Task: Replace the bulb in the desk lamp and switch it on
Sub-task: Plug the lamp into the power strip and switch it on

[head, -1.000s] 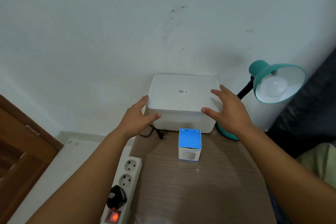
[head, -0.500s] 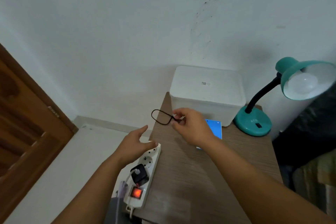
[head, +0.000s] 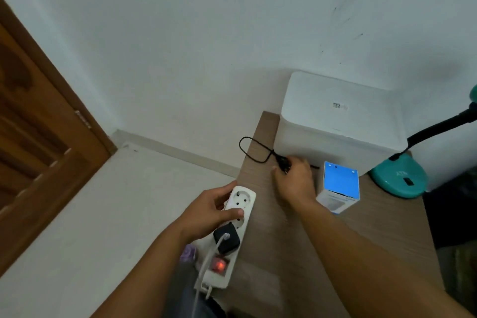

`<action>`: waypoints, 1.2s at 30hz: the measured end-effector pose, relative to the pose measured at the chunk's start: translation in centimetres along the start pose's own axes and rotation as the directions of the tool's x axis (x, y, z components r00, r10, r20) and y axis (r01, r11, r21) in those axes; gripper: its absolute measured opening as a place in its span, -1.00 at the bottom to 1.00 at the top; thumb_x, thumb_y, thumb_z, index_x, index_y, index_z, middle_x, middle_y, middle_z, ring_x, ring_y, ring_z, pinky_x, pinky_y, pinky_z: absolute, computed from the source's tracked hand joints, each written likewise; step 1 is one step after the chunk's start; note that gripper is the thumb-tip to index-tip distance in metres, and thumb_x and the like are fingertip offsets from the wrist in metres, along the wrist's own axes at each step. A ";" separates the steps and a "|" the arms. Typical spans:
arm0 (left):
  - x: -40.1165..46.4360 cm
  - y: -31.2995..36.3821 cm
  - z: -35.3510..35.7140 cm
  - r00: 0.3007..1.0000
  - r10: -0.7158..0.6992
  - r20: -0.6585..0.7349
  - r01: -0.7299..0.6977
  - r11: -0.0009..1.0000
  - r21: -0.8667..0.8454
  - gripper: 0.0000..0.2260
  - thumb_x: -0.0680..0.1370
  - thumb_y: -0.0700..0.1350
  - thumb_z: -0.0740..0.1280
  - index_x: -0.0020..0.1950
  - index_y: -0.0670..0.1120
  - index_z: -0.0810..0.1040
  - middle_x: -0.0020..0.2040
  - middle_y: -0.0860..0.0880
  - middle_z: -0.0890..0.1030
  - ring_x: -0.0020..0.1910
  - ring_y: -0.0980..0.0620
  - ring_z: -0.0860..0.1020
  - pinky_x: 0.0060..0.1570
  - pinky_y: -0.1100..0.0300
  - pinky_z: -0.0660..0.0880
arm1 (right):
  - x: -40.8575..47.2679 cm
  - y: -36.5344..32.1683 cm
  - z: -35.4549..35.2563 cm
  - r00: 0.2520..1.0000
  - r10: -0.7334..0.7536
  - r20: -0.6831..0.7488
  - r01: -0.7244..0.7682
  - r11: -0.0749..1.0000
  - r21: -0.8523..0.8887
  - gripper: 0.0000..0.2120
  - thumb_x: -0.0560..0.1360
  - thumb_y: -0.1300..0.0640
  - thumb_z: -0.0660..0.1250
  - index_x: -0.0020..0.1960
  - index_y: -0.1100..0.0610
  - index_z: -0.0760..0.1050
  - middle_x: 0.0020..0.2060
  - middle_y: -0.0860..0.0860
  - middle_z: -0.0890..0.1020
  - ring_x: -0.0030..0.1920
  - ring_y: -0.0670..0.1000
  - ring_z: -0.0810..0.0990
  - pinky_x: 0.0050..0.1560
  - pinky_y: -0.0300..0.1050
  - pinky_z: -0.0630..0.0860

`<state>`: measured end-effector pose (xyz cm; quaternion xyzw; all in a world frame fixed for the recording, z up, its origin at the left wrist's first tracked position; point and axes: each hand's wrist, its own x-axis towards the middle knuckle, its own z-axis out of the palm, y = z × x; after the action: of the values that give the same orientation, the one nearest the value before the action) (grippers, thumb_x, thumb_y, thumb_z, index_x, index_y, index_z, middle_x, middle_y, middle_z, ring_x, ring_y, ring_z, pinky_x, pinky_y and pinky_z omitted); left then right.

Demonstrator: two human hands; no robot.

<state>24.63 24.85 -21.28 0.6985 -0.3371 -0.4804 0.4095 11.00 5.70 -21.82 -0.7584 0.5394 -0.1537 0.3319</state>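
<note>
Left of the white box [head: 340,121], the left hand [head: 206,214] grips the power strip [head: 232,230] at the table [head: 296,253] edge. The right hand [head: 294,183] pinches the lamp's black plug [head: 282,161] just before the box. The bulb carton [head: 339,186] and teal lamp base [head: 398,178] stand right of the hand.

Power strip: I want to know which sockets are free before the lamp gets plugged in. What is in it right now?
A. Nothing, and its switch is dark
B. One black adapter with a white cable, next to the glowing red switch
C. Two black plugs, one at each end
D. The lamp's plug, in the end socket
B. On the power strip, a black adapter with a white cable sits next to the lit red switch; the other two sockets are empty.
</note>
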 end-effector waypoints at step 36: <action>-0.3 -2.5 1.4 0.996 0.015 -0.088 -0.035 0.972 -0.233 -0.57 0.58 -0.08 0.44 0.35 0.31 0.48 0.22 0.11 0.69 0.20 0.08 0.66 0.31 -0.04 0.55 | -7.0 -2.3 -2.6 0.891 -0.180 0.416 -0.082 0.839 0.538 -0.79 0.49 0.29 0.41 0.07 0.04 0.59 -0.05 -0.01 0.70 0.00 -0.01 0.66 0.03 -0.15 0.57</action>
<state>23.45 25.84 -23.69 0.6610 -0.2687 -0.4812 0.5093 8.54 11.72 -17.52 -0.6619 0.3616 -0.1283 0.6439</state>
